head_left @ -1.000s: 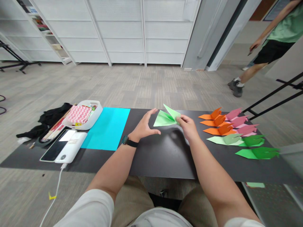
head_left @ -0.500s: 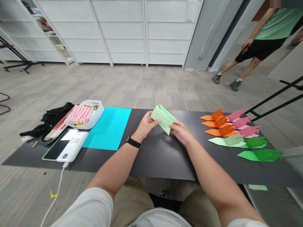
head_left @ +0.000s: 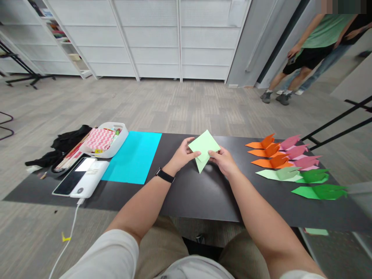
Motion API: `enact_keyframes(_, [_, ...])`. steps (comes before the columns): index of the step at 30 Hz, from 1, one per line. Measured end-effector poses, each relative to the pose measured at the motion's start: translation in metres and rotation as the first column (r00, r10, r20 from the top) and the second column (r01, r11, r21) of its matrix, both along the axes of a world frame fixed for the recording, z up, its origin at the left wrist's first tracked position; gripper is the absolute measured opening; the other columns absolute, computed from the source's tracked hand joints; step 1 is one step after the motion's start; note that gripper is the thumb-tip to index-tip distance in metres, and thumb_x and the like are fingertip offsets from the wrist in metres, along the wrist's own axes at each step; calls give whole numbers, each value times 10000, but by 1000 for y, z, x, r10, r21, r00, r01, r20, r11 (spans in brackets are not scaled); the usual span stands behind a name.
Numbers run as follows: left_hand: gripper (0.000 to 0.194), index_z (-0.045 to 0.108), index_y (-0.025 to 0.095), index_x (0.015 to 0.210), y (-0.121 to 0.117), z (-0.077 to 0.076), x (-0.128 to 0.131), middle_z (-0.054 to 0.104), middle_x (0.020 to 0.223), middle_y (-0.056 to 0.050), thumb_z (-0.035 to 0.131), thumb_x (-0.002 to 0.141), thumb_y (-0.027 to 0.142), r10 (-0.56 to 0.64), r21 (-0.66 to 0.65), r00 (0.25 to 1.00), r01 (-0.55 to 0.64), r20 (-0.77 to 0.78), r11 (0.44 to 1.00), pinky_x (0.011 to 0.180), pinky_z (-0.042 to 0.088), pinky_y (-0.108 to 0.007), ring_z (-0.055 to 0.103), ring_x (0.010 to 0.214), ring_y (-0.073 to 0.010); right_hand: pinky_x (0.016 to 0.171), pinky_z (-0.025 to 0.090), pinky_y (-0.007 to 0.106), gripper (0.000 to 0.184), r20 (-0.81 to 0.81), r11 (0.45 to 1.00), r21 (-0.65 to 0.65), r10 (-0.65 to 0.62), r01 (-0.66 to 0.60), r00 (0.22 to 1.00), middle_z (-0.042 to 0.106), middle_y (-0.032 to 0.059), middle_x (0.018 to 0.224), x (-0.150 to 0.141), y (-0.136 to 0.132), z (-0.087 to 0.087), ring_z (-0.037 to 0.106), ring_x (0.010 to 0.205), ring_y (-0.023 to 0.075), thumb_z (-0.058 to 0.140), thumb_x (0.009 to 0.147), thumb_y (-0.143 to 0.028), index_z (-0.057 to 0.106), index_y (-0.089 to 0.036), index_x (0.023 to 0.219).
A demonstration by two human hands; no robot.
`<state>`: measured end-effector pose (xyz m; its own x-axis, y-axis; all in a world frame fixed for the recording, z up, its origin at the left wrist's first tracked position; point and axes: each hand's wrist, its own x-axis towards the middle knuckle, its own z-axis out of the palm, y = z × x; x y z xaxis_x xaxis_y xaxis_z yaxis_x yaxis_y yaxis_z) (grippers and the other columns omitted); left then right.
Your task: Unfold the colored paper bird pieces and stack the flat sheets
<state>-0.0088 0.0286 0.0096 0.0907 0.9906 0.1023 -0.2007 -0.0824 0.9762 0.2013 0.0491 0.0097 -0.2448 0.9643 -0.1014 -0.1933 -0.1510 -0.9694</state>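
Observation:
Between my two hands is a folded sheet of light green origami paper [head_left: 205, 142], held above the dark table. Its upper part is a diamond, and a pointed flap sticks out below. My left hand [head_left: 183, 155] pinches the left corner, thumb on top and fingers behind. On the right side, my right hand [head_left: 222, 159] grips the paper the same way, its thumb on the front face. Several folded paper birds stand in rows on the right: orange [head_left: 269, 149], pink [head_left: 293, 147], a pale green one [head_left: 279, 173] and darker green [head_left: 319, 190].
On the left, a blue sheet [head_left: 133, 157] lies beside a white basket [head_left: 117, 145] of small items. A phone [head_left: 72, 180] and a white power bank [head_left: 90, 180] with a cable are near the front edge. Two people [head_left: 316, 50] stand beyond the table at right.
My left hand has closed on the paper, which was held by my right hand alone. The paper has turned and flattened into a diamond. The person at back right has moved left; another shows behind.

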Motion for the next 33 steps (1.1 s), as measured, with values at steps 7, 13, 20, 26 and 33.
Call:
enact_keyframes(7, [847, 480, 193, 1395, 4, -10, 0, 668, 1423, -184, 960, 708, 318, -22, -24, 999, 23, 27, 999, 1091, 565, -513, 687, 1279, -321, 863, 655, 416, 451, 64, 1000, 13, 11, -12, 998, 800, 46, 1031, 2, 1, 1, 762, 936, 241, 874, 743, -541, 711, -256, 1053])
enact_keyframes(13, [865, 422, 204, 1486, 6, -10, -7, 723, 1335, -171, 904, 774, 299, -17, -71, 1000, 15, -26, 997, 1028, 592, -495, 729, 1191, -298, 773, 639, 367, 500, 167, 996, 74, -55, 43, 984, 775, 13, 909, 12, 10, -5, 742, 823, 204, 857, 728, -534, 682, -257, 1106])
enact_keyframes(20, [611, 516, 194, 1433, 4, -9, -12, 784, 1122, -118, 770, 888, 300, 16, -66, 938, -42, -345, 997, 912, 606, -444, 763, 993, -269, 744, 578, 360, 468, 549, 965, 253, -89, -64, 831, 711, -38, 738, 26, 14, -10, 675, 685, 183, 732, 825, -424, 662, -237, 1249])
enact_keyframes(26, [566, 623, 188, 1369, 0, -7, -18, 706, 1215, -145, 796, 842, 298, 321, 319, 470, -88, -822, 944, 1048, 490, -526, 646, 1140, -349, 833, 564, 407, 456, 780, 882, 428, -251, -197, 573, 788, 29, 940, 30, 10, -12, 719, 837, 238, 706, 870, -306, 677, -276, 1324])
enact_keyframes(33, [277, 747, 270, 1179, -8, 6, -13, 693, 1190, -82, 744, 921, 368, 287, 374, 427, 133, -858, 918, 1041, 438, -482, 595, 1121, -300, 1073, 505, 507, 327, 759, 699, 598, -337, -391, 558, 744, 93, 1220, 27, 8, -10, 661, 1158, 298, 620, 942, -221, 778, -282, 1221])
